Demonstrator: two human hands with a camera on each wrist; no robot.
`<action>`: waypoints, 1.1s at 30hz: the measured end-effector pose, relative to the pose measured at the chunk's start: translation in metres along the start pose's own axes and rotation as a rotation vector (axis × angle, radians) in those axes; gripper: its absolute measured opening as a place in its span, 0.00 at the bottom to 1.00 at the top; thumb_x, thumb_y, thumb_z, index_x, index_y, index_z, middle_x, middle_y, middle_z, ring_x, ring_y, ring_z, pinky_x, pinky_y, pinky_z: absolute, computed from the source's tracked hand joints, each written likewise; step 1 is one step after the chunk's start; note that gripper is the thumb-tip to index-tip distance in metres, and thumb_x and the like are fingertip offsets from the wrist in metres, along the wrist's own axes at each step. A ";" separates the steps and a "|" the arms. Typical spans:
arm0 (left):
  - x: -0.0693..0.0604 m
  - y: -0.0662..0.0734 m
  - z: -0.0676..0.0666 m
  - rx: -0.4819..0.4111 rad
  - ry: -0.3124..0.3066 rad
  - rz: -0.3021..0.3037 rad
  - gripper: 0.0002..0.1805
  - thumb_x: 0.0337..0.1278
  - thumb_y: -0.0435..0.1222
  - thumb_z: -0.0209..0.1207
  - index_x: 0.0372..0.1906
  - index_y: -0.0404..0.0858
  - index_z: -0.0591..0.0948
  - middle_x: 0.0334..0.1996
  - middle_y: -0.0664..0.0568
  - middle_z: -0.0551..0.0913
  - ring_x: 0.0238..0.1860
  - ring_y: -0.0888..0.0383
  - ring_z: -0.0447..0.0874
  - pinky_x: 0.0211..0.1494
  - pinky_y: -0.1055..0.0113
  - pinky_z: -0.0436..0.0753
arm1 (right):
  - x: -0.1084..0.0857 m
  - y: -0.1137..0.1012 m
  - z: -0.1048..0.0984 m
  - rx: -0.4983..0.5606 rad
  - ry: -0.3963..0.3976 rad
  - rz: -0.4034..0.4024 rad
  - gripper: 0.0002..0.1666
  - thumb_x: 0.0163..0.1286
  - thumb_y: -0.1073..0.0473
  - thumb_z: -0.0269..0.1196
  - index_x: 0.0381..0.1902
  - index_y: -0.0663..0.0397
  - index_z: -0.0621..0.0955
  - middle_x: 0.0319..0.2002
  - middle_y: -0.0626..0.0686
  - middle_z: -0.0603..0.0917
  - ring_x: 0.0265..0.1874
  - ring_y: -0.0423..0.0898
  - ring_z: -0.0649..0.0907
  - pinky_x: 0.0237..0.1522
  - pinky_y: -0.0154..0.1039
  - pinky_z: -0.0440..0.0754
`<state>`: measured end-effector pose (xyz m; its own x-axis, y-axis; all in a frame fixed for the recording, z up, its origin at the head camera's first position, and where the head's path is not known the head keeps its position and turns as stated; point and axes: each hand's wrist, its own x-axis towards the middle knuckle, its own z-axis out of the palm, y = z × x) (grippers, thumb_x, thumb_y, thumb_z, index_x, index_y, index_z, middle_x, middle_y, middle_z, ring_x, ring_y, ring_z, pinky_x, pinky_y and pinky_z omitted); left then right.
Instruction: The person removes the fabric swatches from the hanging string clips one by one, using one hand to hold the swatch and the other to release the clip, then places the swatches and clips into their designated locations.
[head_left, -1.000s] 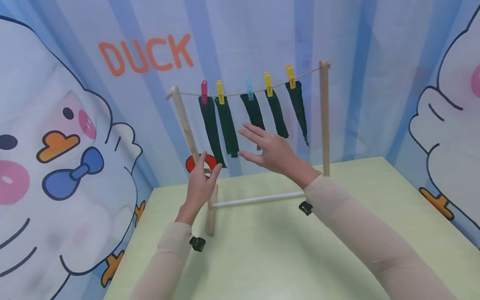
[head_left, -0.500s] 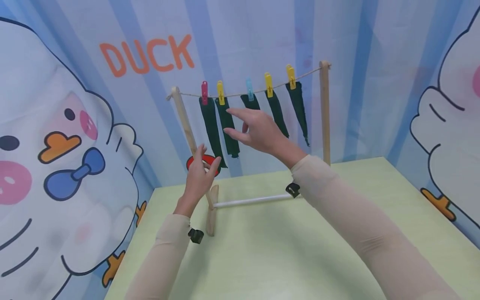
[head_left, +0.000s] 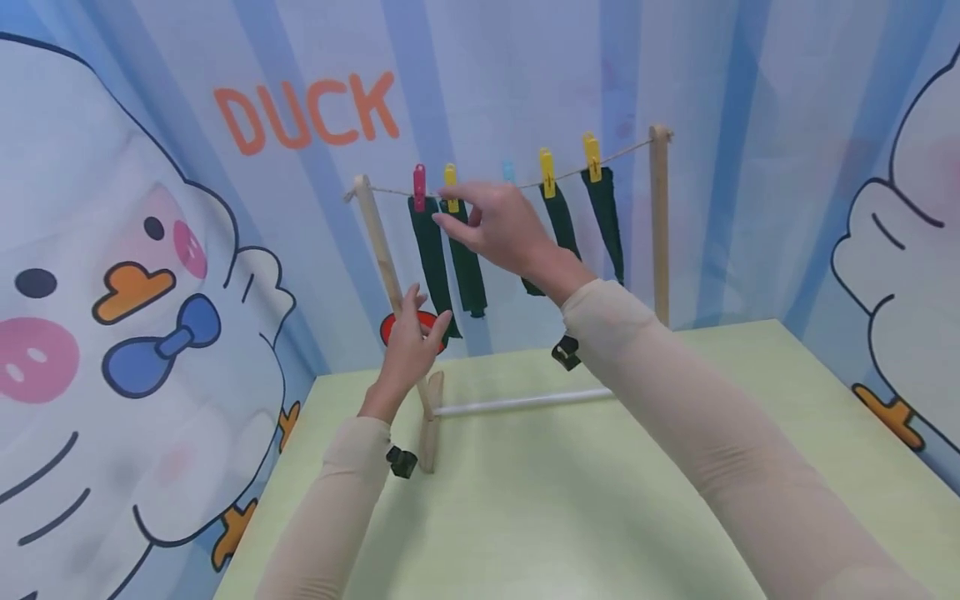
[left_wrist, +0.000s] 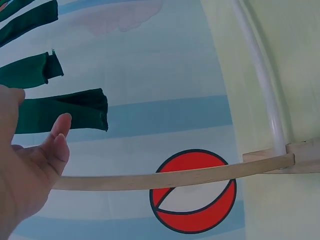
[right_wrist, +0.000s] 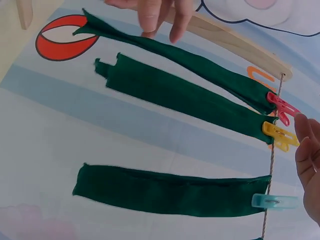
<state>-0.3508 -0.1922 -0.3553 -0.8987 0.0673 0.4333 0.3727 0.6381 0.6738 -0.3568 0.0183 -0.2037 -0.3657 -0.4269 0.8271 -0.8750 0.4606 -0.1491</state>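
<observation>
Dark green cloth strips hang from a string, each under a clip. At the left end a red clip [head_left: 419,187] holds one strip [head_left: 431,250], beside a yellow clip [head_left: 451,185] with another strip [right_wrist: 185,97]. My right hand [head_left: 498,225] is raised at the string in front of the yellow clip, thumb and fingers apart; in the right wrist view its fingertips are close to the red and yellow clips [right_wrist: 280,135], and contact is unclear. My left hand [head_left: 408,346] is lower, by the left post [head_left: 381,246], fingers loosely bent, holding nothing, near the leftmost strip's lower end.
The wooden right post [head_left: 660,225] and a white bottom bar [head_left: 525,402] belong to the rack on the pale green table [head_left: 525,500]. A light blue clip [right_wrist: 274,201] and two more yellow clips [head_left: 547,173] hold other strips. A printed curtain [head_left: 510,67] stands behind.
My right hand has moved left and up from the middle strips to the clips at the left end. My left hand has barely moved. The head view has shifted slightly.
</observation>
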 end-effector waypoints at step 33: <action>0.010 -0.005 0.012 -0.269 0.028 -0.040 0.35 0.75 0.40 0.54 0.79 0.44 0.52 0.67 0.40 0.71 0.41 0.39 0.84 0.51 0.54 0.84 | 0.052 -0.011 0.006 -0.184 -0.341 0.174 0.34 0.77 0.52 0.57 0.76 0.54 0.63 0.76 0.56 0.62 0.68 0.49 0.71 0.55 0.36 0.79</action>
<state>-0.3640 -0.1855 -0.3611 -0.9087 0.0228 0.4169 0.3883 0.4132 0.8237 -0.3681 -0.0141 -0.1621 -0.6142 -0.5495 0.5664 -0.7310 0.6665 -0.1460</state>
